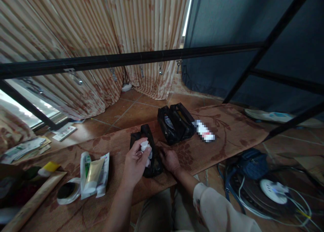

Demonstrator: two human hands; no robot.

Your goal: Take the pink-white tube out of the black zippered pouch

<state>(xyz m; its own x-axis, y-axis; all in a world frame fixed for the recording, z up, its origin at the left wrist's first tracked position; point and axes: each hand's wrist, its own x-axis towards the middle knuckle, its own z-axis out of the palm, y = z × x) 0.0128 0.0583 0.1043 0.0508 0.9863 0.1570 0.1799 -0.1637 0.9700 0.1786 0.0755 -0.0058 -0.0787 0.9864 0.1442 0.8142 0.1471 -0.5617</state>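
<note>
Sleeve [220, 205] foremost, right hand [170, 159], grip unclear, seemingly steadies black pouch [155, 168]; left hand [134, 161] pinches white item [144, 145] at its opening.

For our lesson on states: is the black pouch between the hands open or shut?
Open: the black pouch has its sides apart beneath the left hand.

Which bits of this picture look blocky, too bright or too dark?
Head view: square blocks hide the details of the white item; head view: the window at far left glares white; head view: the nearest black pouch looks very dark.
</note>
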